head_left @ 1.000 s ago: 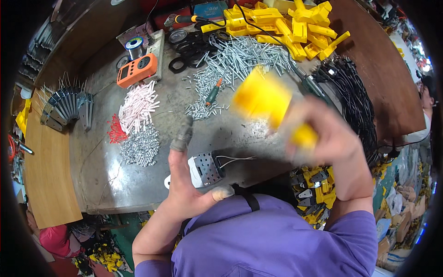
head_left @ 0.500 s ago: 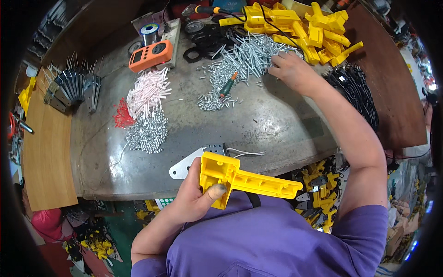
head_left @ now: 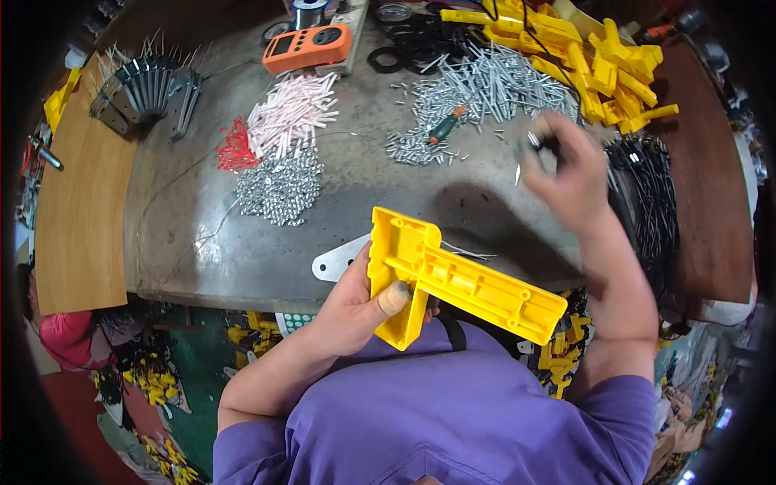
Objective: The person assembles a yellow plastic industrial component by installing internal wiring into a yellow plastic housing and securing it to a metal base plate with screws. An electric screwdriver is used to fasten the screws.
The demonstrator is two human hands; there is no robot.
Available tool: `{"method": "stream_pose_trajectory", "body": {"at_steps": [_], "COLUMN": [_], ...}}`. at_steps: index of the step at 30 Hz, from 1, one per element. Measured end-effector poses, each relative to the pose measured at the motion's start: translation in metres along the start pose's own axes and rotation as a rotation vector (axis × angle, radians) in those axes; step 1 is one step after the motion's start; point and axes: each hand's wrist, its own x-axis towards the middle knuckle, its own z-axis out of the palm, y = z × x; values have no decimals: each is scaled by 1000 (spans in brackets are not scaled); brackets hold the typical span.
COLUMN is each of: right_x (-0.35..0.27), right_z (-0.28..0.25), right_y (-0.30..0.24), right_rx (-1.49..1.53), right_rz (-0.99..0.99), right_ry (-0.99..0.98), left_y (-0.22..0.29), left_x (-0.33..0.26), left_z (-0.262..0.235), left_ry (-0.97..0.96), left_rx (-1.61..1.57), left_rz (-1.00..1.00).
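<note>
One yellow casing (head_left: 453,280) rests in my left hand (head_left: 354,309) over the near edge of the worktop (head_left: 210,271) — hollow side up, probably keeping its inside reachable — while my right hand (head_left: 577,190) curls, contents too blurred to tell.

Left hand (head_left: 352,311) low, gripping, thumb (head_left: 394,298) across front; right hand (head_left: 575,182) farther out, fingers (head_left: 563,131) curled, blurred.

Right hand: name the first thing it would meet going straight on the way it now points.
Probably the heap of silver metal screws, just up and to the left of the blurred right hand, though its height is unclear, so it might pass above them.
</note>
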Motion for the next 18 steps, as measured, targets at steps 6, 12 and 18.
{"method": "stream_pose_trajectory", "body": {"at_steps": [6, 12, 18], "right_x": [-39, -37, -40], "right_z": [15, 23, 34], "right_y": [-57, -57, -44], "right_rx": [549, 244, 286], "right_rz": [-111, -321, -349], "right_ry": [-34, -74, -50], "left_y": [-3, -4, -2], "left_x": [5, 8, 5], "left_z": [10, 9, 3], "left_ry": [11, -118, -154], "left_rx": [10, -10, -95], "left_rz": [28, -46, -126]}}
